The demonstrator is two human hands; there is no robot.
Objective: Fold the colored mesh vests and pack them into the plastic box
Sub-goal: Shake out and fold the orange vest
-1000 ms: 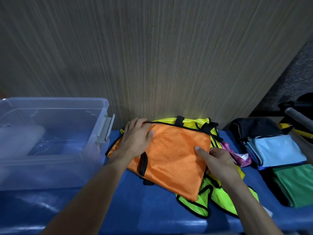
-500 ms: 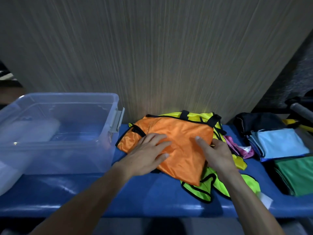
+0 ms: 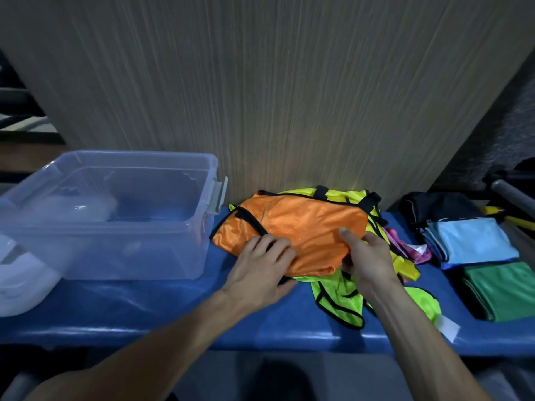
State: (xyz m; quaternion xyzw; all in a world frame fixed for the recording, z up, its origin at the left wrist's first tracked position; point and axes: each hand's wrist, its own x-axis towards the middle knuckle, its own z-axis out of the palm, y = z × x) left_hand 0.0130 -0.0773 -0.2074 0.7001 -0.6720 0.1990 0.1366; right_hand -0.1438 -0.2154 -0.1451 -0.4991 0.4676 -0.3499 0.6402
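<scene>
A folded orange mesh vest [image 3: 301, 224] with black trim lies on a heap of yellow-green vests [image 3: 338, 296] on the blue table [image 3: 144, 311]. My left hand [image 3: 260, 264] holds the orange vest's front left edge, with its fingers on top and the thumb at the edge. My right hand [image 3: 367, 256] pinches the vest's right front corner, with the thumb on top and the fingers underneath. The clear plastic box [image 3: 185, 227] stands open to the left of the vests, and its latch almost touches the orange vest.
A translucent lid [image 3: 20, 279] leans at the box's left front. Right of the heap lie a pink vest [image 3: 405, 247] and folded light blue [image 3: 474, 241], green [image 3: 503, 287] and black [image 3: 434, 204] cloths. A wood-grain panel [image 3: 289, 96] rises just behind the table.
My left hand slid from the vest's back left corner over its top to the front edge. My right hand's fingers went under the right corner. My view pulled back and turned left.
</scene>
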